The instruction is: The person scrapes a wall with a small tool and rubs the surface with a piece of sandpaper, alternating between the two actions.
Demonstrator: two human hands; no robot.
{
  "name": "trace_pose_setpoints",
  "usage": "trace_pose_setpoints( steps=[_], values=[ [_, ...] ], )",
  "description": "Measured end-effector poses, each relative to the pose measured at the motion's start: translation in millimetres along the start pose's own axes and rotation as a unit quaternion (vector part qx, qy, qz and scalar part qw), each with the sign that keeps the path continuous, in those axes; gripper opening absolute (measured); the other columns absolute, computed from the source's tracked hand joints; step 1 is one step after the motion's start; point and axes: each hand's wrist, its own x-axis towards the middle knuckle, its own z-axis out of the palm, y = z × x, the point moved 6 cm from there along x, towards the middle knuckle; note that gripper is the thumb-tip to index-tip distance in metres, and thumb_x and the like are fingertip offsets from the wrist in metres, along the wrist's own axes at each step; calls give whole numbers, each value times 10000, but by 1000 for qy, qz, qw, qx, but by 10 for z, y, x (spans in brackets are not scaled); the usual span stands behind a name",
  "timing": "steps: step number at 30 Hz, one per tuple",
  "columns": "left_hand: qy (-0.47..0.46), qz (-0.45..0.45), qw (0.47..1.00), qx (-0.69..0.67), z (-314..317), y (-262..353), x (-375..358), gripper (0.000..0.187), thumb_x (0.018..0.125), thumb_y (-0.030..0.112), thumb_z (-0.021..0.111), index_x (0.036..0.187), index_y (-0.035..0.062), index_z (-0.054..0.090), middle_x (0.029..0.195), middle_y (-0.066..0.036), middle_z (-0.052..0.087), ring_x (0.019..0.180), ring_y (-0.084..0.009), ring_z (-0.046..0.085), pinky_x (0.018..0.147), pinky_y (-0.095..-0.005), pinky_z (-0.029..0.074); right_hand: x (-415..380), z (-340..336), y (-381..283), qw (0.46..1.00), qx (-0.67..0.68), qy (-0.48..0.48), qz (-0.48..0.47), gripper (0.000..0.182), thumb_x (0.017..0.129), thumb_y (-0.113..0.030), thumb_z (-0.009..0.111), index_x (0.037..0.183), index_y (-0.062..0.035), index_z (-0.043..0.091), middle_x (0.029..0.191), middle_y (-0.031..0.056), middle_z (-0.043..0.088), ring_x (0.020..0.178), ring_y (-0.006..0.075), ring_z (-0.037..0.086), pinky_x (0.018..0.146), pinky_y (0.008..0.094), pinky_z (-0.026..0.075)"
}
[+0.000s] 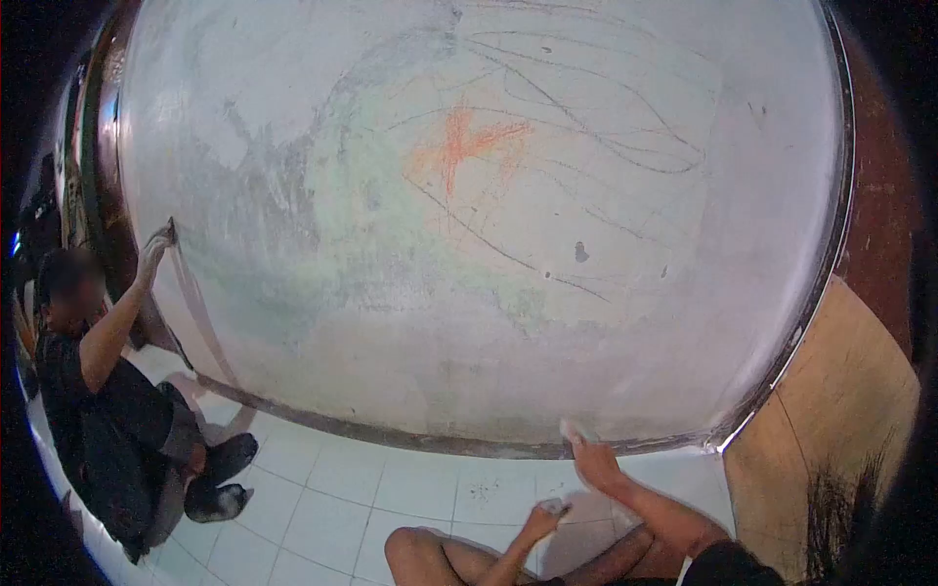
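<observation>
My right hand (pixel 592 461) reaches to the foot of the painted wall (pixel 625 361), its fingers closed together. A pale patch shows at the fingertips against the wall; whether it is a small tool or white dust on the skin, I cannot make out. My left hand (pixel 543 518) is held low above my crossed legs, fingers curled around a small whitish-grey thing whose kind does not show. The wall carries a rough green and grey worn area, an orange crayon-like mark (pixel 457 146) and long dark scribbled lines.
A person (pixel 107 410) in dark clothes squats at the left, one hand raised to the wall. White floor tiles (pixel 332 498) with dark specks lie below. A dark skirting strip (pixel 391 441) edges the wall. At the right stands a tan board (pixel 840 371) with black streaks.
</observation>
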Motion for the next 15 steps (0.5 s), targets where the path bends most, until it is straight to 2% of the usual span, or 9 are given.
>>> trace_pose_setpoints(
  steps=[2,3,4,7,8,9,11,15],
  values=[
    [79,27,992,-96,-367,503,-185,250,914,267,598,841,28,592,694,-51,577,610,-150,558,580,-301,474,-691,570,328,992,110,-4,68,546,814,-51,488,1356,-46,417,991,213,661,771,396,651,682,479,528],
    [98,31,985,-139,-520,756,-267,218,917,241,593,868,29,593,723,-44,584,660,-144,568,634,-289,475,-1001,597,308,992,96,42,76,499,828,-88,522,1317,-16,454,1011,223,656,791,390,652,678,470,527],
    [98,79,972,-201,-645,1068,-334,210,917,239,593,908,29,582,771,-40,582,715,-140,563,681,-293,470,-1298,965,428,990,83,1,118,531,855,-207,591,1308,25,440,948,196,664,789,331,660,676,474,526],
    [54,205,907,-365,-923,2028,-438,263,924,253,573,1072,45,515,939,-77,582,873,-179,552,800,-325,439,-2161,1878,572,959,120,-106,233,634,884,-150,506,1472,-217,279,1351,136,514,904,272,624,793,450,490],
    [21,260,875,-408,-973,2405,-495,298,936,304,532,1083,49,486,954,-103,563,907,-217,541,813,-353,432,-2119,1573,494,951,169,-2,258,446,887,-142,483,1330,-90,491,1339,155,515,888,273,619,743,429,497],
    [-13,314,837,-448,-998,2757,-572,337,948,355,491,1093,53,458,970,-129,545,941,-255,530,827,-381,425,-2123,1532,521,942,183,7,280,449,889,-142,485,1333,-81,478,1300,170,524,881,289,618,741,437,496],
    [-21,341,776,-531,-971,3232,-672,431,952,431,425,1167,59,443,1104,-166,519,1045,-282,489,868,-412,404,-2087,1608,611,930,189,-19,315,457,891,-143,489,1340,-64,452,1222,199,544,866,321,615,739,453,492],
    [-38,328,750,-573,-801,3542,-676,496,946,487,394,1209,68,426,1196,-183,504,1043,-291,484,869,-428,400,-1797,1905,715,913,194,-77,351,480,897,-146,497,1352,-30,400,1066,257,584,837,386,610,733,484,485]
  ],
)
